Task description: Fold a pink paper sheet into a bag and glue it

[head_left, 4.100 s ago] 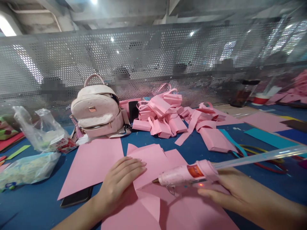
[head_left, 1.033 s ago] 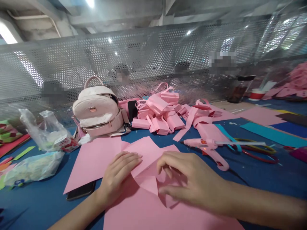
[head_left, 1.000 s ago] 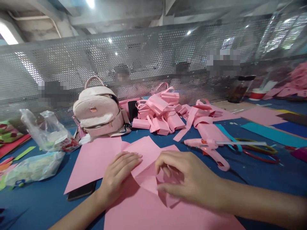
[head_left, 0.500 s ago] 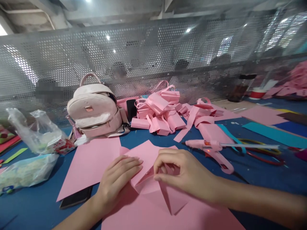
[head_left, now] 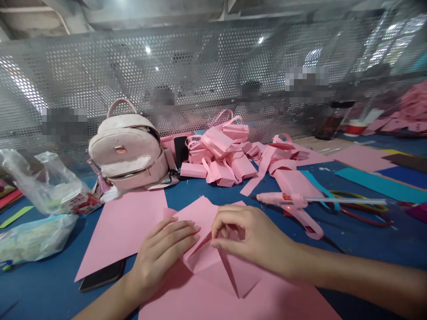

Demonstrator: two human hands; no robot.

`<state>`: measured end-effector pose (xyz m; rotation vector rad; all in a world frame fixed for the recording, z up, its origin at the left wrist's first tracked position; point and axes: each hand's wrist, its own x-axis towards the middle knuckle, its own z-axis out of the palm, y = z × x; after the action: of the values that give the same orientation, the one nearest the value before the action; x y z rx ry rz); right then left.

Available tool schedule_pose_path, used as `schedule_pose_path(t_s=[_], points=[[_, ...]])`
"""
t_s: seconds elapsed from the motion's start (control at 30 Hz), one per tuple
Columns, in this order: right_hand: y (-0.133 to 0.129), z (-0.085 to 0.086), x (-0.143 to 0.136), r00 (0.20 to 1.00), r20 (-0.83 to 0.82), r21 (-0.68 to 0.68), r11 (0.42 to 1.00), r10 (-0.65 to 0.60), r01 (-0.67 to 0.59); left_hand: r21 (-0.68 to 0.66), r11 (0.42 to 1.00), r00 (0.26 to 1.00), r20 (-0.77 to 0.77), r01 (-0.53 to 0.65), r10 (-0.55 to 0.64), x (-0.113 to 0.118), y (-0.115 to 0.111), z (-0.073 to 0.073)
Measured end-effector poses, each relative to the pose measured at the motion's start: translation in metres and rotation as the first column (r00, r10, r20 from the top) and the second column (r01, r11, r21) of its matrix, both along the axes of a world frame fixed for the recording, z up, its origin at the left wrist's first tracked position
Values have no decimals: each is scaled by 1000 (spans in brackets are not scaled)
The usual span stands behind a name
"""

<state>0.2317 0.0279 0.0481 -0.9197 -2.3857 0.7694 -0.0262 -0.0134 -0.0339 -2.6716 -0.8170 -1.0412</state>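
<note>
A folded piece of pink paper [head_left: 216, 266] lies in front of me on top of a larger pink sheet [head_left: 187, 302]. My left hand [head_left: 167, 253] rests flat on its left side, fingers stretched out. With thumb and fingertips, my right hand [head_left: 243, 240] pinches a raised flap near the paper's middle. The flap stands partly up and a fold opens beneath it. Just beyond my right hand lies a pink hot glue gun [head_left: 287, 200] with a clear glue stick in its back and a small red light on.
Folded pink paper pieces [head_left: 220, 151] are heaped behind. A pale pink backpack [head_left: 130, 146] stands at back left, near plastic bags [head_left: 36, 235]. A dark phone [head_left: 103, 275] lies partly under another pink sheet [head_left: 126, 226]. Scissors [head_left: 363, 213] and blue paper [head_left: 380, 184] are at the right.
The view has shifted very slightly. Both hands keep the same places on the paper, the right one still pinching the flap.
</note>
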Motion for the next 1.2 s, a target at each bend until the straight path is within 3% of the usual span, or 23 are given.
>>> schedule_pose_path(t_s=[0.87, 1.2], points=[[2, -10, -2, 997, -73, 141, 990, -2, 12, 69, 997, 999, -16, 31, -30, 4, -1, 5], [0, -5, -2, 993, -111, 138, 990, 34, -18, 84, 996, 999, -30, 38, -36, 3, -3, 5]])
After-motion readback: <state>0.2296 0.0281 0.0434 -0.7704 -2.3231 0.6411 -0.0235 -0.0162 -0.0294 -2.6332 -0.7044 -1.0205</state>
